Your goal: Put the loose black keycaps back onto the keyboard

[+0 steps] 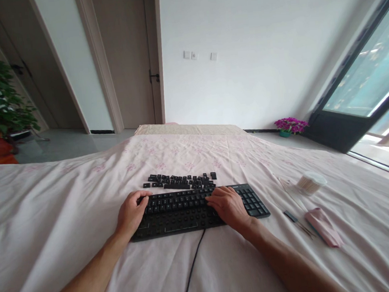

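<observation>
A black keyboard (179,218) lies on a pale pink cloth, its lower rows bare of keycaps and its upper rows and number pad still capped. Loose black keycaps (177,186) are spread just beyond its far edge. My left hand (132,211) holds the keyboard's left end, thumb and fingers around the upper corner. Over the right part of the main keys rests my right hand (228,204), fingers bent and close together at the keys; whatever may be under the fingertips is hidden.
To the right lie a clear round tub of cotton swabs (311,183), a folded pink cloth (323,227) and a thin tool with a grey handle (298,223). A black cable (192,268) runs from the keyboard toward me. The bedspread (58,200) is wrinkled.
</observation>
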`<state>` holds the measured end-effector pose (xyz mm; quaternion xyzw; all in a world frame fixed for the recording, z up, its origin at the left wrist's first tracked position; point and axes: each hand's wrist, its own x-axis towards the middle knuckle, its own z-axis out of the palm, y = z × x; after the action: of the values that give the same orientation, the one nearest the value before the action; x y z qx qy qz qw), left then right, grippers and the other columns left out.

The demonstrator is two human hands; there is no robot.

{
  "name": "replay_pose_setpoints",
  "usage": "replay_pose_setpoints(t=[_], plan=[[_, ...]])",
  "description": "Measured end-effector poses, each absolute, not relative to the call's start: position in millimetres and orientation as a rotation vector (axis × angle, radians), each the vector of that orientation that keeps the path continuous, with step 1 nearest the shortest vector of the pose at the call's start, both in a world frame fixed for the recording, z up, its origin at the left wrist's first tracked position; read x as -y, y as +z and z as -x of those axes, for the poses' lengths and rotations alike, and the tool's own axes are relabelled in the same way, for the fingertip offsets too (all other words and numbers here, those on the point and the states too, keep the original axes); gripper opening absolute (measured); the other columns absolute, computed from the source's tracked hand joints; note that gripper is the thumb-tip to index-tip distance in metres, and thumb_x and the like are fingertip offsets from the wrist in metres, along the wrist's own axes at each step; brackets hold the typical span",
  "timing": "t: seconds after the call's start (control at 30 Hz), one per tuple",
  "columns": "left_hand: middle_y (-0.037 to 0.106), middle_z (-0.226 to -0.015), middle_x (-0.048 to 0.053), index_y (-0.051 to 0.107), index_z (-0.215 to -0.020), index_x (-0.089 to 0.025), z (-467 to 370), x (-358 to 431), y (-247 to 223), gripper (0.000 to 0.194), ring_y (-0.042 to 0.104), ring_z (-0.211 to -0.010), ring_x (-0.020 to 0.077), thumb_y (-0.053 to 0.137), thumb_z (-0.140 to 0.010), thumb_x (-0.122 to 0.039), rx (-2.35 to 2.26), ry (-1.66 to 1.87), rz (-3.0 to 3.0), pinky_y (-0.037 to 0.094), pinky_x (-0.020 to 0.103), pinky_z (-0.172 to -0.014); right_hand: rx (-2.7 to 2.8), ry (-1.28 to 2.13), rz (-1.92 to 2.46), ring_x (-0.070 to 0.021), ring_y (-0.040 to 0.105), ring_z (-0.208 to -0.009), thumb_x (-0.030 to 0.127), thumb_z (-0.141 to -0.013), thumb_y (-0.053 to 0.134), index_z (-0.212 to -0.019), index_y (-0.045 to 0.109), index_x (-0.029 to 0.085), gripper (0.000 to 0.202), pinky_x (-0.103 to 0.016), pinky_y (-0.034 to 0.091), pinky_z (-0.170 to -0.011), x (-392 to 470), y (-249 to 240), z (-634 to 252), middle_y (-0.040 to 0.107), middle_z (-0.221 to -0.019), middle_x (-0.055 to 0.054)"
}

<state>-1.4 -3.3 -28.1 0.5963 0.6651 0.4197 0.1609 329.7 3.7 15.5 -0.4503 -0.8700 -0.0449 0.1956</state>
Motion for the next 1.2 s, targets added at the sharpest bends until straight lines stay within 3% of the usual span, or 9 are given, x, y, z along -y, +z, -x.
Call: replay_pose_setpoints(t=[0.3,0.57,0.73,0.87,1.0,1.1,1.2], plan=[[0.068,-0.104,0.001,0.067,-0.093,-0.024,2,3,-30,0.025,0.061,-0.1,0.021,0.048,-0.081,-0.034,-1.887,1.205,-1.705,0.045,0.032,-0.09,2.654,-0.337,1.249,-0.0148,0.048,-0.074,0.015,-0.09,0.049,-0.083,0.063,0.02,0.017,-0.032,0.027,-0.07,4,25,-322,0.058,-0.081,-0.002],[0.068,-0.104,0.001,0.067,-0.094,-0.024,3,2,-31,0.024,0.061,-0.1,0.0206,0.049,-0.081,-0.034,-1.89,1.207,-1.703,0.045,0.032,-0.09,2.749,-0.433,1.3,-0.0183,0.049,-0.078,0.005,-0.082,0.05,-0.1,0.06,0.016,0.023,-0.034,0.029,-0.071,17,29,-316,0.059,-0.09,-0.007],[0.068,-0.105,0.002,0.067,-0.094,-0.023,3,2,-32,0.025,0.061,-0.1,0.021,0.049,-0.08,-0.034,-1.889,1.203,-1.708,0.045,0.032,-0.09,2.828,-0.444,1.267,-0.02,0.051,-0.081,0.002,-0.082,0.047,-0.096,0.062,0.014,0.024,-0.035,0.03,-0.072,20,27,-313,0.06,-0.091,-0.009],[0.068,-0.105,0.002,0.068,-0.094,-0.024,4,1,-32,0.026,0.061,-0.1,0.021,0.048,-0.081,-0.034,-1.9,1.199,-1.713,0.045,0.032,-0.091,2.783,-0.351,1.302,-0.0185,0.053,-0.081,0.004,-0.081,0.048,-0.097,0.064,0.015,0.026,-0.033,0.032,-0.073,19,30,-315,0.062,-0.09,-0.007],[0.068,-0.104,0.001,0.068,-0.092,-0.024,3,2,-30,0.025,0.061,-0.1,0.0213,0.049,-0.08,-0.033,-1.901,1.204,-1.699,0.045,0.032,-0.09,2.652,-0.109,1.373,-0.0151,0.057,-0.08,0.011,-0.087,0.045,-0.101,0.068,0.025,0.031,-0.027,0.034,-0.072,8,36,-329,0.063,-0.086,-0.002],[0.068,-0.105,0.001,0.068,-0.093,-0.025,2,3,-29,0.025,0.061,-0.1,0.0213,0.048,-0.08,-0.034,-1.893,1.207,-1.698,0.045,0.033,-0.091,2.489,0.055,1.447,-0.0144,0.06,-0.086,0.021,-0.092,0.041,-0.107,0.069,0.029,0.032,-0.024,0.038,-0.073,-15,40,-343,0.066,-0.094,-0.001],[0.068,-0.105,0.001,0.068,-0.093,-0.025,2,2,-30,0.025,0.061,-0.1,0.0211,0.049,-0.08,-0.034,-1.893,1.214,-1.695,0.045,0.032,-0.091,2.363,0.118,1.537,-0.0154,0.061,-0.093,0.026,-0.09,0.048,-0.108,0.07,0.03,0.029,-0.023,0.04,-0.079,-48,42,-353,0.068,-0.1,-0.001]])
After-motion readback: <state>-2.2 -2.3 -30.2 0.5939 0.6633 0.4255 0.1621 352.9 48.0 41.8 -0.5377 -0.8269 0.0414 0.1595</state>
